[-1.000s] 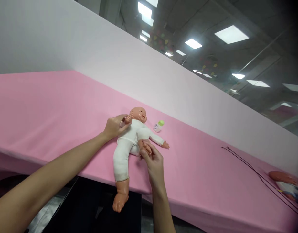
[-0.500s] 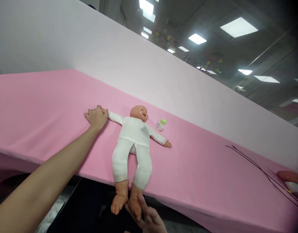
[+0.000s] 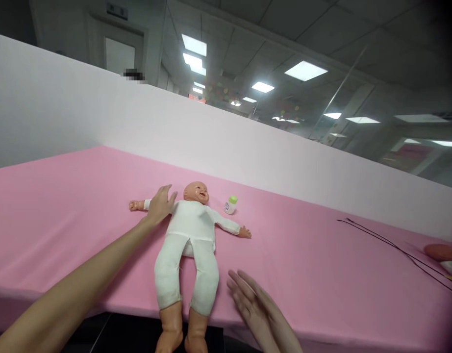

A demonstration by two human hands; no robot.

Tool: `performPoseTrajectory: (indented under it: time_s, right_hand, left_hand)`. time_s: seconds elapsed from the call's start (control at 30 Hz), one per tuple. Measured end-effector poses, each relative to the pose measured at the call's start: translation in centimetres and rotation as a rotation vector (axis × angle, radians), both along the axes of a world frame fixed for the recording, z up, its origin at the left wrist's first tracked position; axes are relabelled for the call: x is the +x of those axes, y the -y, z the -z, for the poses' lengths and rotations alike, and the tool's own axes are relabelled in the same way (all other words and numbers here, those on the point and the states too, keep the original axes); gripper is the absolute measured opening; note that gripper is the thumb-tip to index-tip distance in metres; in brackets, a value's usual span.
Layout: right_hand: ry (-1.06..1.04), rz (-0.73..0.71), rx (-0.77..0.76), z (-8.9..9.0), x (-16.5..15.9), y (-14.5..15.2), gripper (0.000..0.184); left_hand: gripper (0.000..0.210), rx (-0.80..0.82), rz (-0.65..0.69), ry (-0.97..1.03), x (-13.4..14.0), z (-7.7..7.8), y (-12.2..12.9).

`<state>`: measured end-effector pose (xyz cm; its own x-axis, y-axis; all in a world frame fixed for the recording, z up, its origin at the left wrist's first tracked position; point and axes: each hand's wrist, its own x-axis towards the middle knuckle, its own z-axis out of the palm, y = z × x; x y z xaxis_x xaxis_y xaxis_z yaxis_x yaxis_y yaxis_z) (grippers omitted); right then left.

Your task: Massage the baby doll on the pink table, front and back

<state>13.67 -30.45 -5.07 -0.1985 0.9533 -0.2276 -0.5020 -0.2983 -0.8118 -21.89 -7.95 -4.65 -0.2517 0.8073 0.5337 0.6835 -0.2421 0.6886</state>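
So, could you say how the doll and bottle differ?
The doll is larger than the bottle. The doll is white with a tan head and feet; the bottle is pale with a green cap. The doll's feet overhang the edge of the pink cloth; the bottle is farther back. Both rest on it.

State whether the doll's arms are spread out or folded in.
Spread out: the doll has both arms extended to its sides; the person's left hand partly covers one.

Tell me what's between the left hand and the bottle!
The baby doll's head lies between the left hand and the green-capped bottle, in the head camera's view.
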Motion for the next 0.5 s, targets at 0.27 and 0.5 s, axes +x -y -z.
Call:
performPoseTrajectory:
  time_s: [0.27, 0.5]
  right_hand:
    - [0.071, -0.098, 0.022, -1.5, -3.4, -10.3, 0.033]
    - [0.029, -0.049, 0.042, -1.5, -9.3, -16.0, 0.031]
  left_hand:
    - [0.082, -0.351, 0.18, 0.021, 5.2, -1.4, -2.3]
    - [0.083, -0.421, 0.141, -0.047, 5.7, -0.6, -2.7]
